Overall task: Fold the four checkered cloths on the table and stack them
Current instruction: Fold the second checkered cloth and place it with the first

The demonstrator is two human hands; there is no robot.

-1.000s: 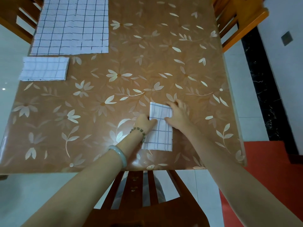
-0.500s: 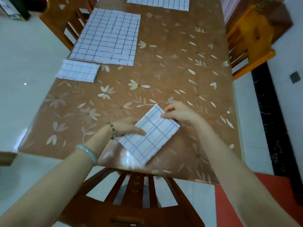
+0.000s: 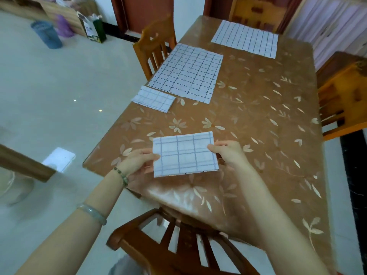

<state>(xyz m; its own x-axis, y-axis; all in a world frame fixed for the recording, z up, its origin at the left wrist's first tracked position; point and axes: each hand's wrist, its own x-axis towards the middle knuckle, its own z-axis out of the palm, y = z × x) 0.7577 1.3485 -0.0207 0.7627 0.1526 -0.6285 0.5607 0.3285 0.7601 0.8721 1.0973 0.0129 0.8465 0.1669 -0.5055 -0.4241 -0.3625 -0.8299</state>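
Folded cloth (image 3: 184, 154) pinched between left hand (image 3: 139, 162) and right hand (image 3: 228, 153), seemingly held clear; next, align atop finished cloth (image 3: 154, 99) at left edge of table (image 3: 258, 116).

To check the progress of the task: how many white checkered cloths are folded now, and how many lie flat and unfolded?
Folded white checkered cloths: 2 (held folded cloth, lying folded cloth)
Unfolded white checkered cloths: 2 (near flat cloth, far flat cloth)
Total: 4

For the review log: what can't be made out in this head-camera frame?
- Head view: fingers of the left hand and right hand under the held folded cloth, hidden by it.
- Head view: layers in the small folded cloth, too small.
- Head view: floor containers, blurred.
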